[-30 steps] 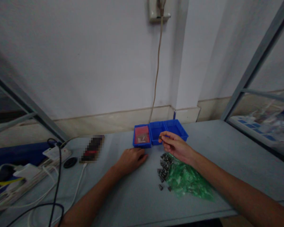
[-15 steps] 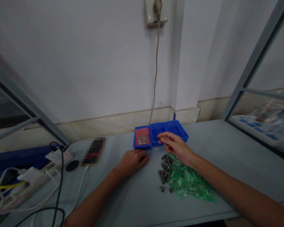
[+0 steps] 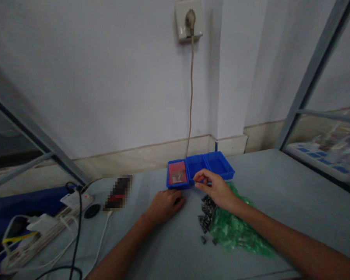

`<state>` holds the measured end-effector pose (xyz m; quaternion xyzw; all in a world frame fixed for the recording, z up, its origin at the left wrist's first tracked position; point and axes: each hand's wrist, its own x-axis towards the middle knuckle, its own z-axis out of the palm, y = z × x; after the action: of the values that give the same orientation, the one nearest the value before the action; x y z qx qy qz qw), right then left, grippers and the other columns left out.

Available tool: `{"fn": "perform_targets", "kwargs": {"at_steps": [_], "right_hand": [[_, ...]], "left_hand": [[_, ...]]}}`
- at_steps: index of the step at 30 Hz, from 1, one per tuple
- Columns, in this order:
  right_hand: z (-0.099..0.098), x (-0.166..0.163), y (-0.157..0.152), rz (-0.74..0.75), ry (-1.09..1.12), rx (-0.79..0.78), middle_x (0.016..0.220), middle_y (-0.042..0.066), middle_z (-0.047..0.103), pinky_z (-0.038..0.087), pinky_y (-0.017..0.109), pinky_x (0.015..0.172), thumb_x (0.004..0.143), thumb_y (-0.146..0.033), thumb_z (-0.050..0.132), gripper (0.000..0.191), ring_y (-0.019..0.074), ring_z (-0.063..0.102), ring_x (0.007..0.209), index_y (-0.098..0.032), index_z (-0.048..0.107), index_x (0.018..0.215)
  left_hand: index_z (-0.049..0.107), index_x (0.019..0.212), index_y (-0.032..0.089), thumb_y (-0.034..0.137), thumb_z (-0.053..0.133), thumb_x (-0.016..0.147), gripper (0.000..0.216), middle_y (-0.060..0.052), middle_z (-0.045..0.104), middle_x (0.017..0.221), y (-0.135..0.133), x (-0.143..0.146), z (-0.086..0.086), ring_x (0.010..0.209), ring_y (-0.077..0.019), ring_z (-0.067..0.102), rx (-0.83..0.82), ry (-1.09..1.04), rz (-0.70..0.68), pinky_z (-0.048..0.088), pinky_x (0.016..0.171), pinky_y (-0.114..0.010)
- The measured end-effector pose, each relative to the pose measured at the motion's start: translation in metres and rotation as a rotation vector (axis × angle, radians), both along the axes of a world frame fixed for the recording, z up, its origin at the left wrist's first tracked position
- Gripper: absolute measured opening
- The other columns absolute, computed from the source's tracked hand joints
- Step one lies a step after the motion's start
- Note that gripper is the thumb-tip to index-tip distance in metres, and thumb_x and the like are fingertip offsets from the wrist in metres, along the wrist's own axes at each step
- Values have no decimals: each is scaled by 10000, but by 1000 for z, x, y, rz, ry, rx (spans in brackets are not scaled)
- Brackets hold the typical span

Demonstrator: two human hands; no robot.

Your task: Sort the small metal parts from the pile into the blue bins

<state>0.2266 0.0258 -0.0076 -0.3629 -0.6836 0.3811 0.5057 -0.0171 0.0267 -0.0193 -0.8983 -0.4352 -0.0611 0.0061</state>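
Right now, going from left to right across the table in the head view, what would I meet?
In order: power strip → black disc → dark blurred object → left hand → right hand. The trays and the bag overlap the hands, so I leave them out.

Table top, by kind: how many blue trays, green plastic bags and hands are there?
Blue trays: 3
Green plastic bag: 1
Left hand and right hand: 2
Total: 6
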Motion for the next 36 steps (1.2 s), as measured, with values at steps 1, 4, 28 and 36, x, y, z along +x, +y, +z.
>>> {"fn": "perform_targets", "kwargs": {"at_steps": [1, 4, 28, 36], "right_hand": [[-1, -1, 1, 32, 64, -96, 899, 28, 672, 408, 303, 651, 874, -340, 733, 150, 186, 559, 746, -248, 701, 988], [-4, -2, 4, 128, 248, -361, 830, 15, 660, 269, 250, 484, 860, -452, 730, 273, 113, 434, 549, -233, 682, 1015], [-1, -1, -12, 93, -318, 233, 968, 19, 634, 421, 296, 685, 960, -257, 638, 142, 160, 557, 714, -265, 687, 1093], [2, -1, -10, 46, -201, 149, 983, 26, 674, 432, 281, 697, 966, -280, 631, 156, 170, 592, 793, -238, 674, 1109]], "left_hand": [[627, 860, 214, 399, 453, 1040, 312, -46, 711, 890, 0, 0, 0, 768, -185, 648, -1, -1, 3, 430, 667, -273], [625, 868, 215, 407, 445, 1043, 316, -51, 714, 904, -1, 0, -1, 784, -188, 652, -3, -4, 12, 433, 671, -272], [608, 862, 215, 402, 453, 1044, 304, -35, 716, 888, -1, 0, -2, 780, -194, 657, 4, -14, 8, 408, 660, -274], [607, 863, 217, 405, 445, 1049, 310, -28, 705, 881, 0, -1, -1, 760, -190, 644, 22, -1, -4, 385, 640, -273]]}}
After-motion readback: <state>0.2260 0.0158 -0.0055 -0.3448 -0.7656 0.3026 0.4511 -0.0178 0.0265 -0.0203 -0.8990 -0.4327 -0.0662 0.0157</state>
